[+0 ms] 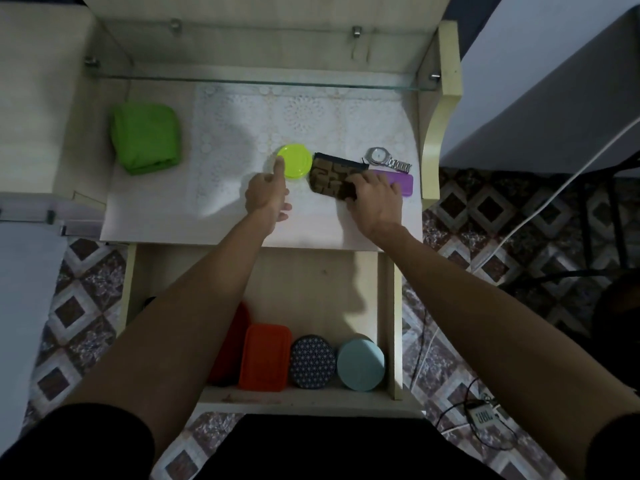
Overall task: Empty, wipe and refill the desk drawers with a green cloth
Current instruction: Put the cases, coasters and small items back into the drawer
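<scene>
With the open wooden drawer (pixel 311 282) still half full, the left hand (pixel 266 195) touches the round lime-green plastic lid (pixel 296 160) with a straight forefinger and the right hand (pixel 375 197) lays curled fingers on the brown patterned pouch (pixel 329 176), probably setting them aside on the desktop, while the folded green cloth (pixel 145 138) waits untouched, well apart at the left.

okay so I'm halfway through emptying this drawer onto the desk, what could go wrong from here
The watch and purple case lie close to the desk's right edge; sliding the patterned pouch under your right hand that way could nudge them off. The open drawer juts toward your body, so leaning in may bump it. Your left hand only touches the lime lid with a fingertip, so it might skid.
</scene>
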